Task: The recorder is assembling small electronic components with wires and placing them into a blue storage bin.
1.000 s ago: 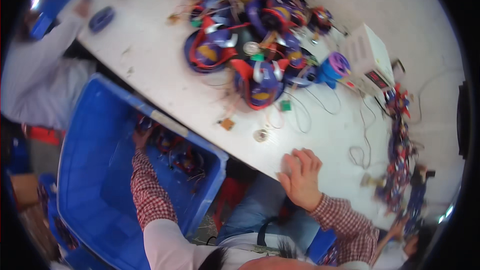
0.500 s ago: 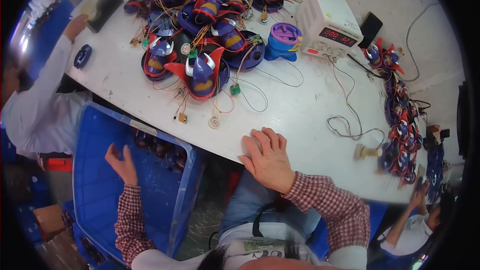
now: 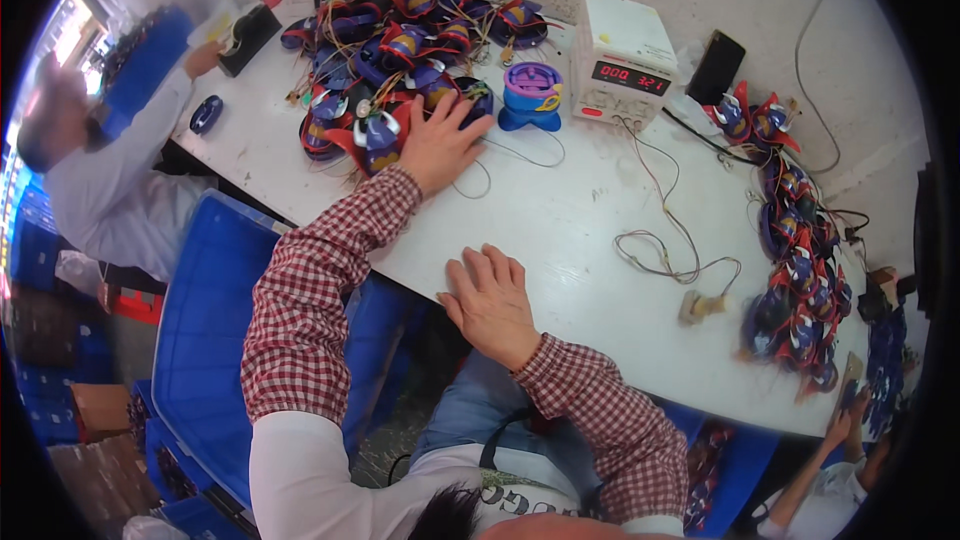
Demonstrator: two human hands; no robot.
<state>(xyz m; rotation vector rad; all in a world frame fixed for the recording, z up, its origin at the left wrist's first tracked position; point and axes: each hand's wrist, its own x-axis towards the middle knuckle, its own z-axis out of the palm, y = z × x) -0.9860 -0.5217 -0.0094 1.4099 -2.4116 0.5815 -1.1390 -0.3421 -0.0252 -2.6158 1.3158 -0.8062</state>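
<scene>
My left hand (image 3: 440, 147) reaches over the front of a heap of purple-and-red toy parts (image 3: 405, 45) with trailing wires. Its fingers are spread beside and partly over the nearest part, a horned toy shell (image 3: 380, 135) with red wings; whether they touch it I cannot tell. Palm down, my right hand (image 3: 492, 306) rests at the near edge of the white table (image 3: 570, 230), fingers slightly apart and nothing held. To the right of the heap stands a blue-and-purple round toy piece (image 3: 532, 95).
A white power supply (image 3: 625, 65) with loose leads stands at the back, a dark phone (image 3: 716, 67) beside it. More toy parts (image 3: 800, 260) line the right side. A blue tub (image 3: 215, 320) sits left of my legs. A co-worker's hand (image 3: 203, 58) is at the far left.
My left hand has moved from above the blue tub up to the front of the toy heap. My right hand stays at the table edge. The whole view has shifted slightly.
</scene>
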